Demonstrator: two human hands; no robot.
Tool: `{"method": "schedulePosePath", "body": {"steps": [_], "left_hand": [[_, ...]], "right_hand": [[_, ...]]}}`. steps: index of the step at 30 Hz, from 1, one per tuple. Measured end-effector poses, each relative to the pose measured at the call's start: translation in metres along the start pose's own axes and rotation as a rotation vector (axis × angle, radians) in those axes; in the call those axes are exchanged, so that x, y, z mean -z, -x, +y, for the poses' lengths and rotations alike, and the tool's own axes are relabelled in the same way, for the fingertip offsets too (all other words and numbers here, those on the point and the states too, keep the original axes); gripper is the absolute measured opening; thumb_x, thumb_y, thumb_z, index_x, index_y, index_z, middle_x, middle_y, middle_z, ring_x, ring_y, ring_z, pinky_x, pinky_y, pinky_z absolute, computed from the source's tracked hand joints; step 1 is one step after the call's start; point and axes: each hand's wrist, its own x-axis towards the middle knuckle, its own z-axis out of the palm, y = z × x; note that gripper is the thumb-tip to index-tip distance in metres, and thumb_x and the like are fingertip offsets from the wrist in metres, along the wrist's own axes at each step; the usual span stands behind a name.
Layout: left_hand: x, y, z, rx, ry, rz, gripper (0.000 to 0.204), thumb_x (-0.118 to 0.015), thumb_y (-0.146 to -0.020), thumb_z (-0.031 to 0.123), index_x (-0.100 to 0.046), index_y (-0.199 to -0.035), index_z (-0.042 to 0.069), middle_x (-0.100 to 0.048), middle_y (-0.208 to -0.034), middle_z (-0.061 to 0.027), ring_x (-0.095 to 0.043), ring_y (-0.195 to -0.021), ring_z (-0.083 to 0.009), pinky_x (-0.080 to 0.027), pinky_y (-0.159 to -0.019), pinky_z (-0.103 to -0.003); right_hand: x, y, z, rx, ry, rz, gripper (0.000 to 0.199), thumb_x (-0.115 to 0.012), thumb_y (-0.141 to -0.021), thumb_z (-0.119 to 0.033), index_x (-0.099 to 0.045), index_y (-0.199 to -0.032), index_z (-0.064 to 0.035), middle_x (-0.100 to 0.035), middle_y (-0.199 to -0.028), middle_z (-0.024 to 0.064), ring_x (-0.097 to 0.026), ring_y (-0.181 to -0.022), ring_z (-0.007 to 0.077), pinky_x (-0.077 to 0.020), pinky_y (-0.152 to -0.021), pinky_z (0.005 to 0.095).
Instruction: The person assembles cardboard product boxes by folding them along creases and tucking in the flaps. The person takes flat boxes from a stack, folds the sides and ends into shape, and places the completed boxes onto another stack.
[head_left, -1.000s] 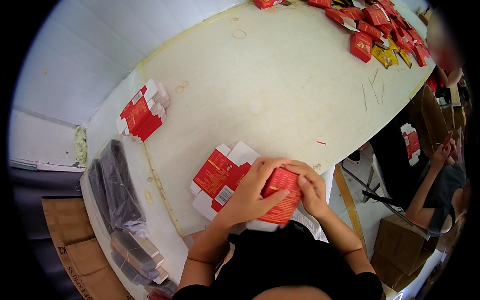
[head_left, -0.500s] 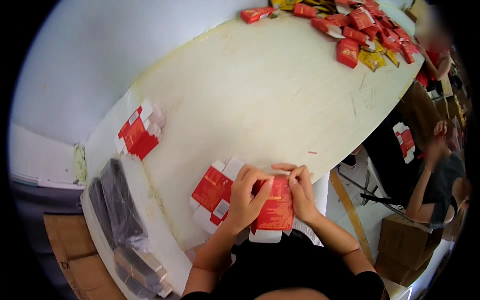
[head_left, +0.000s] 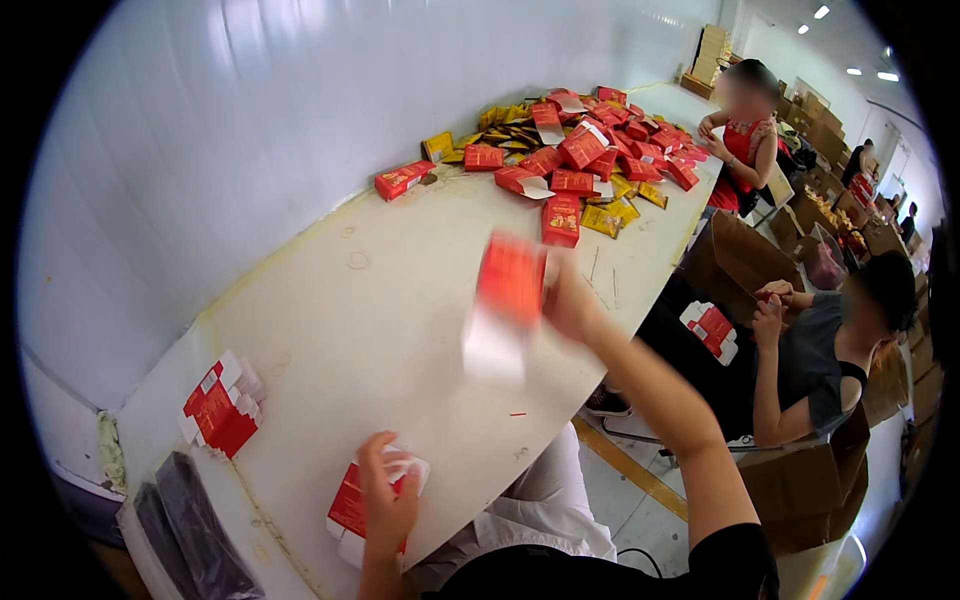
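Note:
My right hand (head_left: 572, 298) is stretched out over the white table (head_left: 380, 300), gripping a blurred red and white carton (head_left: 508, 290) with its white flap hanging down. Near the table's front edge my left hand (head_left: 385, 500) rests on a stack of flat red and white cartons (head_left: 352, 510). A big heap of red cartons and yellow packets (head_left: 580, 150) lies at the far end of the table, ahead of my right hand.
Another small stack of red cartons (head_left: 220, 410) sits at the left corner, beside black bundles (head_left: 190, 530). A seated person (head_left: 830, 360) at the right holds a carton over a brown box (head_left: 740, 255). Another person (head_left: 745, 130) sits further back. White wall on the left.
My right hand has lifted one carton off the stack and swung it forward and up toward the far heap. The view has tilted up. My left hand stayed on the stack.

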Motion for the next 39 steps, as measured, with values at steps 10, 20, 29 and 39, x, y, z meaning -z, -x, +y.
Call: {"method": "schedulePosePath", "body": {"steps": [10,20,29,39], "left_hand": [[0.052,0.039,-0.056,0.178,-0.802,-0.077,0.104,-0.077,-0.058,0.052,-0.031,-0.135,0.000,-0.037,-0.135,-0.0221,-0.029,-0.130,-0.0377,-0.018,-0.106,-0.057],[0.038,0.039,-0.034,0.059,-0.925,-0.172,0.112,-0.083,-0.049,0.048,-0.032,-0.135,-0.003,-0.035,-0.136,-0.0226,-0.034,-0.125,-0.0377,-0.026,-0.102,-0.054],[0.036,0.034,-0.020,0.050,-0.807,-0.058,0.108,-0.083,-0.054,0.038,-0.028,-0.140,0.003,-0.032,-0.139,-0.0204,-0.032,-0.127,-0.0371,-0.027,-0.105,-0.046],[0.026,0.041,-0.001,0.002,-0.878,0.173,0.104,-0.083,-0.054,0.031,-0.030,-0.136,-0.003,-0.039,-0.126,-0.0201,-0.040,-0.116,-0.0367,-0.033,-0.097,-0.048]], "right_hand": [[0.037,-0.029,0.024,-0.171,0.112,0.275,0.049,-0.046,-0.091,-0.036,-0.032,-0.133,-0.0140,-0.038,-0.135,0.0121,-0.052,-0.112,0.0299,-0.0434,-0.089,0.0433],[0.001,0.088,0.078,-0.262,0.414,-0.201,0.027,-0.052,-0.090,-0.019,-0.052,-0.114,-0.0070,-0.056,-0.111,0.0047,-0.056,-0.096,0.0154,-0.0468,-0.078,0.0316],[-0.073,0.131,0.134,0.379,1.103,-0.431,0.046,-0.060,-0.085,-0.017,-0.048,-0.125,0.0007,-0.044,-0.129,0.0226,-0.046,-0.118,0.0364,-0.0390,-0.097,0.0424],[-0.087,0.137,0.141,0.002,0.483,-0.321,0.022,-0.062,-0.084,-0.003,-0.055,-0.103,0.0043,-0.062,-0.087,0.0104,-0.062,-0.080,0.0149,-0.0495,-0.069,0.0267]]}}
